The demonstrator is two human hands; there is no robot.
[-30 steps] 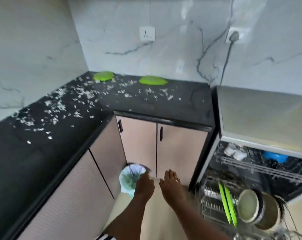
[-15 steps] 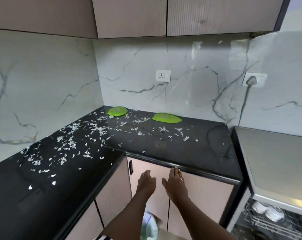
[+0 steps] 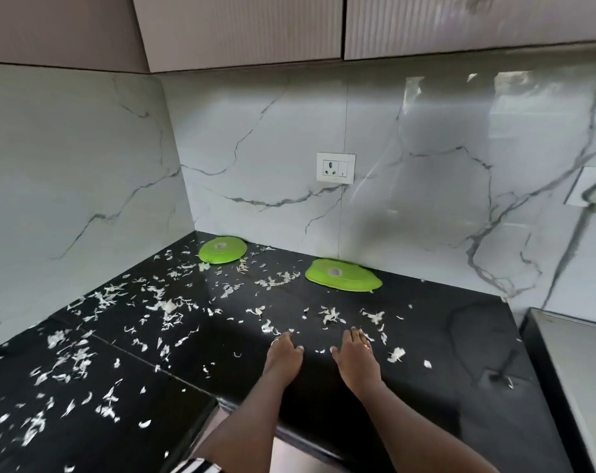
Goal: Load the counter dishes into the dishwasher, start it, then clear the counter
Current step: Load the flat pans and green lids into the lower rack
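Two green plates lie upside down at the back of the black counter (image 3: 443,336): a round green plate (image 3: 223,249) in the corner and an oval green plate (image 3: 342,274) right of it, under the wall socket. White scraps (image 3: 167,307) are scattered over the counter. My left hand (image 3: 283,353) and my right hand (image 3: 356,356) reach side by side over the counter's front part, palms down, fingers straight, holding nothing. Both hands are well short of the plates.
The dishwasher's steel top (image 3: 576,363) shows at the right edge. A wall socket (image 3: 335,167) sits on the marble backsplash, a plugged socket (image 3: 593,192) further right. Wall cabinets (image 3: 242,29) hang overhead. The counter turns an L along the left wall.
The view rose from the floor bin and open dishwasher racks to the counter. Both hands moved up and forward from in front of the lower cabinet doors to above the countertop.
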